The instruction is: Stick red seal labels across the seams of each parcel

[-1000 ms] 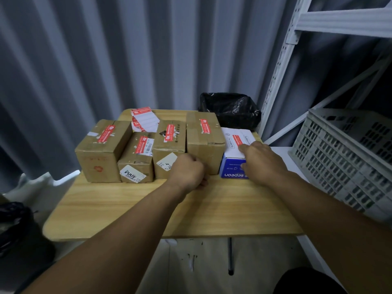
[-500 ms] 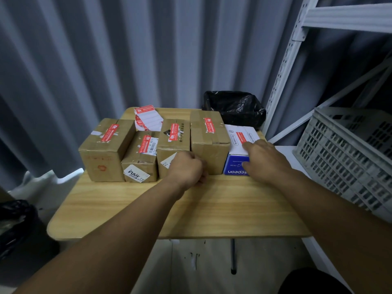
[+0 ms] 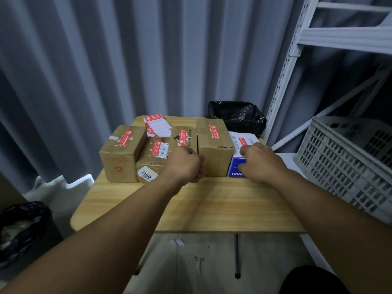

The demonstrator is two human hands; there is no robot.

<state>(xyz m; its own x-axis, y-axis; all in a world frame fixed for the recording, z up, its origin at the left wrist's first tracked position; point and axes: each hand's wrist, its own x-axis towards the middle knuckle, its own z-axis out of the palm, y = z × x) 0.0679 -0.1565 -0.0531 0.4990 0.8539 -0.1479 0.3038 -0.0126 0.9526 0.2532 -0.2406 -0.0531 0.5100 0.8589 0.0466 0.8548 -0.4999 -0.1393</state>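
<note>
Fingers of the left hand are curled tight into a fist with nothing visible in them; the fist sits low against the near faces of the cardboard parcels at the middle of the row. Fingers of the right hand lie loosely bent over the near top edge of the white-and-blue carton, their tips touching its white lid just near of the red seal label stuck there, thumb against the blue front.

Left of that carton, touching it, stands the tall brown cardboard box, then a narrow brown box, a low brown box with a barcode sticker and a wide brown box at the left end. Each carries a red strip on its top. Behind the low box, on the far side, lies a sheet of spare red-and-white labels.

All rest on the far half of the pale wooden table. A bin lined with a black bag stands beyond the far right corner, a grey slotted plastic crate sits to the right below white metal shelving, and a grey corrugated wall closes the far side
</note>
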